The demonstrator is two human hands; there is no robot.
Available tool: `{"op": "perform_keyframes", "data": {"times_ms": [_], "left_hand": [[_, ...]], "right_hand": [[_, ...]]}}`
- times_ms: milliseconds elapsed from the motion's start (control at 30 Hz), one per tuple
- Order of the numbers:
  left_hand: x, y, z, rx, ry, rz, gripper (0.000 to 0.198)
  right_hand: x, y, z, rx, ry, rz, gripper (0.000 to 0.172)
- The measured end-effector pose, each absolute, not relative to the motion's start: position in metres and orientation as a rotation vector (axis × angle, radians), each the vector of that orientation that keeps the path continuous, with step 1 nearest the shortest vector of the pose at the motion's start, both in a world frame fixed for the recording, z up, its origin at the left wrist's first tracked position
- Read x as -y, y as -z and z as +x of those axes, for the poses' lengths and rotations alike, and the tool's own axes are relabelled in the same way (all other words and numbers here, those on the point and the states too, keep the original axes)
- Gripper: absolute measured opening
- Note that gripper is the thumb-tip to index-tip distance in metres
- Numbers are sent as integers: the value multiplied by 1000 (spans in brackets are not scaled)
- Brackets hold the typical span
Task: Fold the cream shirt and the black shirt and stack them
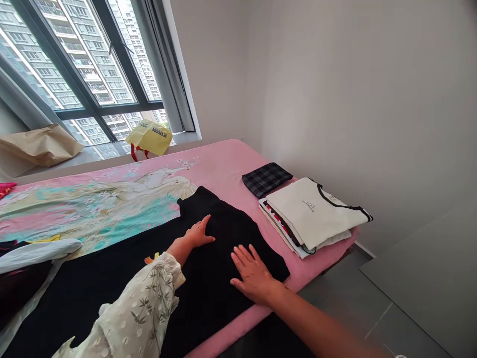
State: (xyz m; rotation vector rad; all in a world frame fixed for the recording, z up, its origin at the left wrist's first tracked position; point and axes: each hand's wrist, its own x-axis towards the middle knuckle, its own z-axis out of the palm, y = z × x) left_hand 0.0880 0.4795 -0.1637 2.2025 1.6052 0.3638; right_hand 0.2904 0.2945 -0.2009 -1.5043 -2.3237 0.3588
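A black garment [219,263] lies spread out across the pink bed, part of it reaching over the front edge. My left hand [196,233] rests on its upper part, thumb and fingers apart, with nothing held. Further right, my right hand [253,276] lies flat on the same cloth near the bed's edge, fingers stretched out. Just beyond the garment's right end sits a stack of folded clothes, topped by a white shirt [309,211] with black trim. Beside that stack is a folded dark checked cloth [265,179].
The pink bedsheet [227,164] carries a printed bird pattern. At left lies a pile of loose clothes [33,268]. A yellow bag [151,136] and a brown paper bag [44,144] stand by the window. Walls border the bed; grey floor [346,293] shows at right.
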Motion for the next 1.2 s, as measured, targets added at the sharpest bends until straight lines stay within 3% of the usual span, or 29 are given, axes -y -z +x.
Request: {"op": "perform_keyframes", "data": {"times_ms": [100,333,433,567,700,833,967,1100,1200], "left_hand": [[-476,177,87,-1722,-317,2196,75],[-443,182,78,-1763,-468,2414,54],[-409,180,87,-1294,-511,2832,41],[-377,187,104,-686,-154,2973,44],[-399,200,96,-1228,-113,2773,64],[-441,193,77,-1740,-178,2321,64],[-466,180,77,-1703,-302,2173,60],[-482,174,92,-1717,-393,2055,61],[-495,170,98,-1651,-448,1975,55]], "right_hand": [[-289,208,314,2079,-244,-1811,62],[-260,196,368,1713,-241,-2030,21],[-258,190,371,1695,-301,-2045,25],[-259,195,370,1682,-390,-2098,22],[-254,208,373,1684,-384,-2166,18],[-251,207,372,1661,-310,-2149,10],[-253,188,351,1691,-137,-1853,8],[-261,175,319,1940,-171,-1358,18],[-272,183,308,1967,-93,-1357,26]]}}
